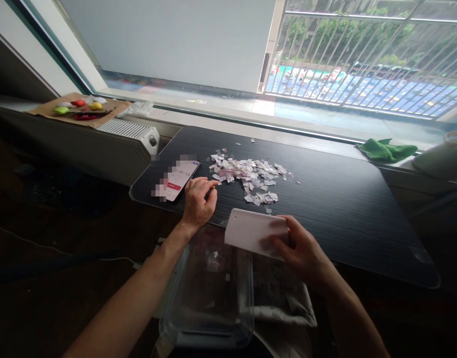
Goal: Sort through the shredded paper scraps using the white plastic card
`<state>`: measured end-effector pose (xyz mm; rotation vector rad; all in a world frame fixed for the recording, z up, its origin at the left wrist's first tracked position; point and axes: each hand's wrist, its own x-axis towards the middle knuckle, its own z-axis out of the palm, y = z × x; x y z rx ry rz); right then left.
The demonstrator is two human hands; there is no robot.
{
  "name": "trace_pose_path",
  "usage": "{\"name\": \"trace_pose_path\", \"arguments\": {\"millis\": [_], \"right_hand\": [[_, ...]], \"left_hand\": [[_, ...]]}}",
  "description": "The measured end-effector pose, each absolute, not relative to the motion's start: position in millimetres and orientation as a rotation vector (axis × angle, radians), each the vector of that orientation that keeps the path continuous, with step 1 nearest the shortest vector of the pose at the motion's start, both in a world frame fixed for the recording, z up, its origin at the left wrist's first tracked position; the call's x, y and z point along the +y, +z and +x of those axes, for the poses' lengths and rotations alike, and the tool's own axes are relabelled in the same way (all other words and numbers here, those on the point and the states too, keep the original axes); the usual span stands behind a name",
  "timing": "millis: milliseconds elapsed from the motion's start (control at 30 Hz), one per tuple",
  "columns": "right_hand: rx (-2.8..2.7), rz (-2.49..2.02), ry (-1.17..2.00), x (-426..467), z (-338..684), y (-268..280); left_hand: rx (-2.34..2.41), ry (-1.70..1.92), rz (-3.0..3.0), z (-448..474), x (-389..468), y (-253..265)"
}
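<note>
My right hand (297, 243) grips a flat white scraper (248, 231) with a small hole near one corner, thumb on its near face. It is tilted over the table's front edge, partly above a clear plastic bin (246, 298). My left hand (201, 199) rests on the dark table, fingers loosely bent and thumb apart, with nothing visible in it. Its fingertips reach the near-left edge of a pile of small paper scraps (246, 171). Just left of that hand lies a phone (181, 179) with a running timer. A few scraps show inside the bin.
The dark table (325, 214) stands against a window ledge. A green cloth (387, 150) and a pale round container (442, 154) are at the right. At the left are a white radiator (133, 133) and a brown board (45, 110) with colourful items. Fabric (284, 313) hangs beside the bin.
</note>
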<state>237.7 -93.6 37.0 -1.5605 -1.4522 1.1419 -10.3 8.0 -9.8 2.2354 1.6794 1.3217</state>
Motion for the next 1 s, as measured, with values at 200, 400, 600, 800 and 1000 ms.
{"name": "trace_pose_path", "arguments": {"millis": [200,400,600,800,1000], "right_hand": [[-1.082,-1.663,0.643,-112.0,284.1,41.9],[-1.015,-1.58,0.68,-105.1,305.0,39.1],[-1.109,-1.551,0.831,-90.5,299.6,30.4],[-1.144,-1.573,0.859,-93.9,308.1,32.8],[-1.114,-1.617,0.78,-90.6,293.9,23.7]], "left_hand": [[1.675,1.295,2.244,-10.5,7.6,-8.0],[1.646,1.338,2.289,-12.3,9.6,-9.5],[1.619,1.362,2.347,-14.5,11.7,-11.8],[1.611,1.367,2.353,-14.9,11.5,-10.9],[1.629,1.346,2.322,-14.7,11.0,-9.8]]}}
